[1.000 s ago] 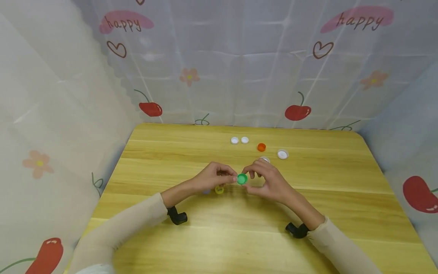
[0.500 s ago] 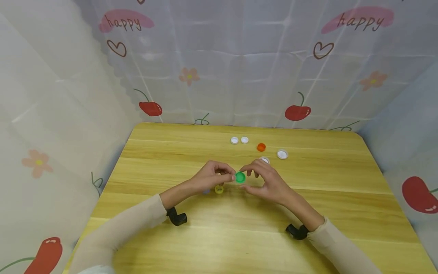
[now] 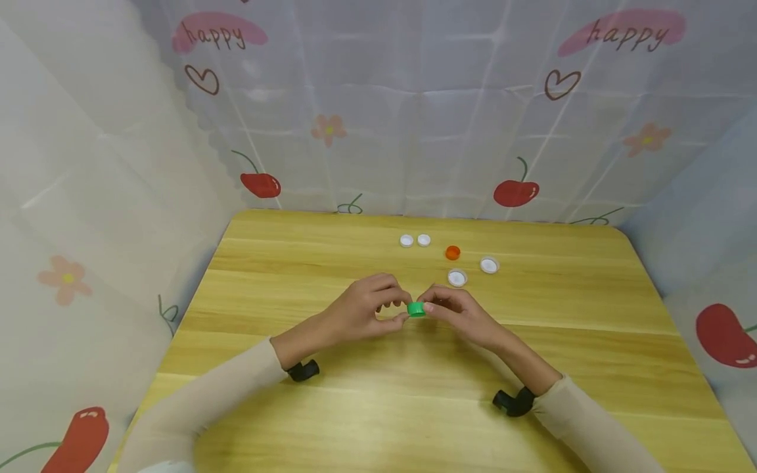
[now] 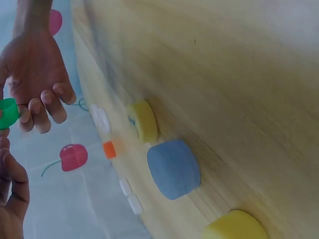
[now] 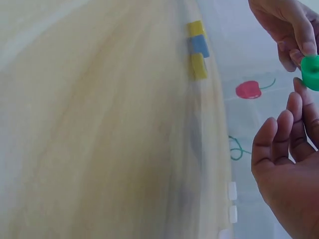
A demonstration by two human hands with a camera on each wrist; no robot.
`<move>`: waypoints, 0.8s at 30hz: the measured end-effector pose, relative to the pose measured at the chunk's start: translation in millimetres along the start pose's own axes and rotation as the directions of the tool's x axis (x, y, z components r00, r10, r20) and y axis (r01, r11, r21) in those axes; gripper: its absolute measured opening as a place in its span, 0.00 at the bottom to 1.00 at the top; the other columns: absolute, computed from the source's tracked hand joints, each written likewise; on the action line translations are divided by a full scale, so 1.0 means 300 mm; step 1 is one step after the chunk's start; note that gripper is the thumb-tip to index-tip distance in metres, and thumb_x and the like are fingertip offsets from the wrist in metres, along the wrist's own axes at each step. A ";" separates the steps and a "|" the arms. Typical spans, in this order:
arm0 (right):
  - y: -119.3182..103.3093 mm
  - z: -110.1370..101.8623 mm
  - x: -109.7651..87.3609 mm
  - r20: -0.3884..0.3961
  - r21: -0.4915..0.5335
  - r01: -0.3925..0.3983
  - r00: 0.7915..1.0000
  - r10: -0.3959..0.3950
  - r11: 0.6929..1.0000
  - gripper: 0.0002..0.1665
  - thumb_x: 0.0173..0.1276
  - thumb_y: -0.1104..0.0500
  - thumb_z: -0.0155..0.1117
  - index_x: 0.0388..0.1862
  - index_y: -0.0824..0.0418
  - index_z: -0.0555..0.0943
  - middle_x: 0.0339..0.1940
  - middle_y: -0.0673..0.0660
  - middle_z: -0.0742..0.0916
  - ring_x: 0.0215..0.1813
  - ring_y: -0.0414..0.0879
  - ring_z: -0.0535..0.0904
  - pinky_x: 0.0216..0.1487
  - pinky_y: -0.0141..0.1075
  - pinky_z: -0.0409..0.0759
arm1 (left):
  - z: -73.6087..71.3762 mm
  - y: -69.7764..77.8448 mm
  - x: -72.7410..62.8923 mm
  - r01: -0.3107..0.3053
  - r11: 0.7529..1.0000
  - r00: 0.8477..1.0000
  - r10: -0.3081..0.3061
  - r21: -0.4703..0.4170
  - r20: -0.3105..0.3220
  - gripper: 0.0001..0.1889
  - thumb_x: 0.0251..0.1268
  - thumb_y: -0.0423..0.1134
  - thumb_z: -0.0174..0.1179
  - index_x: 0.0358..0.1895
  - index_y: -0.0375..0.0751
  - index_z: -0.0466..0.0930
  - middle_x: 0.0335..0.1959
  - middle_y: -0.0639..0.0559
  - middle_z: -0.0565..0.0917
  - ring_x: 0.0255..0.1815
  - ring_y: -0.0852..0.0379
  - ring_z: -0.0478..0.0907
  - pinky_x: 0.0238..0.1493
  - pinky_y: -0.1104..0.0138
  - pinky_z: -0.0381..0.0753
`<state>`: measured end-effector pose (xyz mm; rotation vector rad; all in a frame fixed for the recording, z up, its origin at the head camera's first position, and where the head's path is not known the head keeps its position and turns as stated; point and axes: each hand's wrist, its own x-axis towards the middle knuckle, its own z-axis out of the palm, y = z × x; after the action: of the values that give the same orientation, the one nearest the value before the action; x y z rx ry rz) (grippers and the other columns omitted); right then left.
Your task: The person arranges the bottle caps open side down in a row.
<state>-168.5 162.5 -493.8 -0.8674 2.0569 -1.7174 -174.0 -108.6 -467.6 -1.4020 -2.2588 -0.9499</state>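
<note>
Green cap (image 3: 416, 309) up in mid-air over the table (image 3: 378, 407), right between two sets of fingertips! Pinched on its right side by thumb and finger of the right hand (image 3: 466, 318). Left hand (image 3: 362, 307) at the opposite edge, thumb and finger bracketing it; firm pinch or mere touch, impossible to tell. Danger here: a likely slip from so little purchase, or a drop through a mistimed release. Then perhaps a bounce into the blue cap (image 4: 174, 169) and yellow caps (image 4: 144, 122) below, or a roll toward the front white cap (image 3: 457, 278).
</note>
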 end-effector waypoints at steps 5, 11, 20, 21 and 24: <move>0.011 0.001 -0.004 0.042 0.129 -0.046 0.998 0.041 0.991 0.13 0.85 0.62 0.54 0.52 0.68 0.83 0.49 0.49 0.89 0.52 0.55 0.80 0.57 0.42 0.80 | 0.004 0.009 0.007 -0.118 0.990 0.993 0.120 0.082 -0.018 0.12 0.60 0.35 0.77 0.46 0.43 0.90 0.40 0.55 0.85 0.39 0.62 0.80 0.44 0.77 0.81; 0.025 0.005 -0.006 -0.015 0.164 -0.037 0.999 0.040 0.986 0.10 0.81 0.64 0.57 0.51 0.69 0.81 0.46 0.49 0.87 0.46 0.48 0.78 0.51 0.38 0.80 | 0.018 0.013 0.000 -0.005 1.000 1.000 0.005 0.001 -0.003 0.12 0.66 0.37 0.75 0.51 0.43 0.89 0.40 0.52 0.85 0.36 0.61 0.79 0.37 0.76 0.79; -0.003 -0.009 -0.008 -0.193 -0.186 0.085 0.974 -0.121 0.979 0.16 0.67 0.67 0.77 0.49 0.52 0.85 0.44 0.53 0.85 0.43 0.51 0.76 0.48 0.38 0.79 | 0.039 0.015 -0.014 0.440 0.829 0.897 -0.428 -0.346 0.113 0.14 0.68 0.45 0.77 0.54 0.53 0.90 0.39 0.56 0.82 0.32 0.62 0.76 0.32 0.71 0.80; -0.003 -0.011 -0.007 -0.199 -0.212 0.090 0.971 -0.133 0.973 0.17 0.65 0.66 0.78 0.49 0.51 0.85 0.44 0.52 0.85 0.44 0.53 0.76 0.49 0.38 0.79 | 0.041 0.014 -0.014 0.445 0.824 0.894 -0.434 -0.350 0.113 0.14 0.68 0.45 0.77 0.54 0.53 0.90 0.38 0.56 0.82 0.32 0.61 0.76 0.32 0.71 0.80; 0.000 -0.013 -0.005 -0.193 -0.265 0.126 0.964 -0.181 0.956 0.19 0.64 0.66 0.80 0.49 0.49 0.86 0.43 0.53 0.85 0.43 0.55 0.75 0.48 0.38 0.78 | 0.046 0.011 -0.014 0.449 0.823 0.891 -0.439 -0.348 0.113 0.13 0.68 0.45 0.77 0.53 0.54 0.90 0.38 0.57 0.82 0.32 0.61 0.76 0.33 0.71 0.79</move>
<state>-169.7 166.3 -493.2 -0.9776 2.4508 -1.7200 -168.1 -101.0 -478.8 -1.0180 -2.5866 -1.5800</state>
